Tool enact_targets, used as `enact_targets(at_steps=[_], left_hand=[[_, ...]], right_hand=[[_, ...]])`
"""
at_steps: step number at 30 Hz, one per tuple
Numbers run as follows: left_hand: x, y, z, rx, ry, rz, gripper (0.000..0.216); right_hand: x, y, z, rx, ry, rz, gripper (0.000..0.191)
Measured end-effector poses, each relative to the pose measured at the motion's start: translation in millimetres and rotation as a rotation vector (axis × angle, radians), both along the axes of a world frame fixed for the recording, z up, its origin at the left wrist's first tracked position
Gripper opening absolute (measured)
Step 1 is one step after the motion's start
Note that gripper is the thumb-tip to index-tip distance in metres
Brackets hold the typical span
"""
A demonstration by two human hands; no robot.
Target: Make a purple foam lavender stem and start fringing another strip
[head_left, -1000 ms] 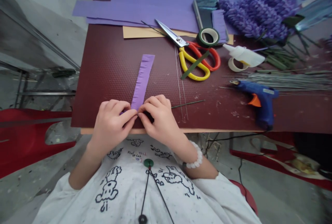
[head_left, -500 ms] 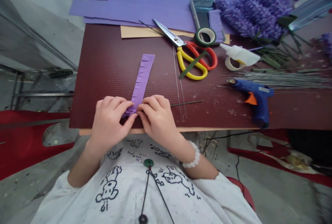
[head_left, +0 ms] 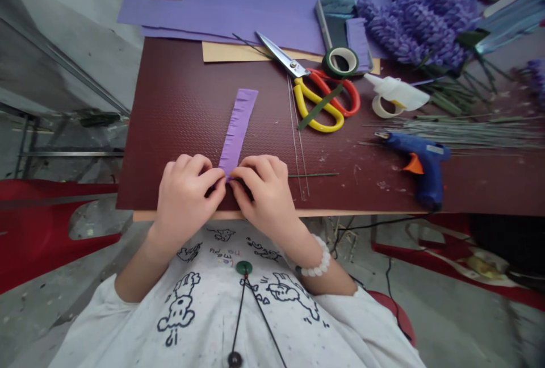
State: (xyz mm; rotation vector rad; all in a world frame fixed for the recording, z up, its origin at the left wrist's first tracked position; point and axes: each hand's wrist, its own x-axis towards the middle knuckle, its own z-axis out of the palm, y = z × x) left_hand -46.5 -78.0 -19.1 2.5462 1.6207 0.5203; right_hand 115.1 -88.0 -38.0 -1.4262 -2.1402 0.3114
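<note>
- The left hand [head_left: 185, 197] was closed at the fingertips, with thumb and index finger pinching the near end of the long, flat, purple paper strip [head_left: 238, 125].
- The right hand [head_left: 269, 192] was curled just beside it, with thumb and fingertips pinching at the same near end.
- The strip lay on the dark red, textured tabletop [head_left: 179, 101], near its front edge, and ran away from the person with a slight lean to the right. Short cuts lined its left edge.
- A thin, dark green, straight rod [head_left: 317, 175] extended rightward from behind the right hand and crossed 2 thin, grey, bare wires [head_left: 293, 124]. Whether that hand gripped the rod could not be told.
- Beyond the wires, the steel scissors with 1 yellow and 1 red handle [head_left: 301, 78] lay open.
- The blue plastic glue gun with an orange trigger [head_left: 428, 158] lay well apart, at the right.
</note>
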Motion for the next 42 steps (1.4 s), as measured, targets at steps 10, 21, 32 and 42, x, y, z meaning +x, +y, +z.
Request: enact_targets(at_steps=[10, 21, 32, 42], left_hand=[[-5, 0, 3.9, 0.032, 0.044, -0.043, 0.028], [2, 3, 0.1, 0.035, 0.033, -0.062, 0.012], [2, 3, 0.5, -0.021, 0.007, -0.03, 0.025], [0, 3, -3.9, 0.069, 0.03, -0.065, 0.014]], right_hand=[[-3, 11, 3.9, -0.022, -0.065, 0.046, 0.016], [5, 10, 3.6, -0.048, -0.017, 0.077, 0.019], [3, 17, 3.1, -0.047, -0.072, 0.062, 0.021], [9, 18, 2.0, -0.083, -0.061, 0.1, 0.02]])
